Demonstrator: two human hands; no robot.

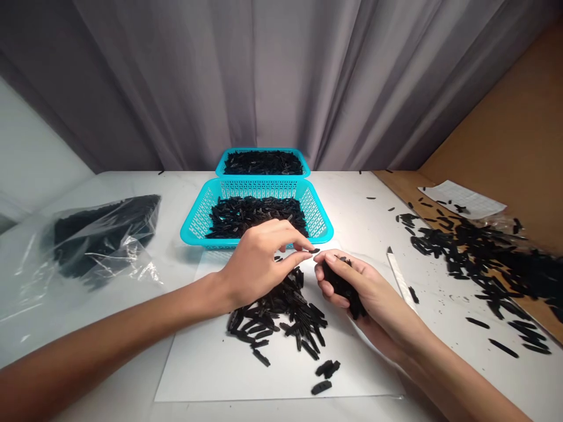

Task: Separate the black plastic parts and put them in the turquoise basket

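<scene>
My left hand [264, 261] is above the pile of black pieces [285, 310] on a white sheet [211, 375], its thumb and forefinger closed on one small black piece [314, 251]. Just to the right, my right hand [352, 278] is wrapped round a bunch of black pieces [341, 283], and its thumb and fingertips are close to the small piece. Three or so loose pieces [322, 387] lie near the sheet's front edge.
Behind my hands stands a blue basket [324, 234] of black pieces, with a second blue basket [220, 164] behind it. A clear bag [109, 240] lies left. A white-handled knife [401, 278] and scattered black pieces [475, 252] lie right.
</scene>
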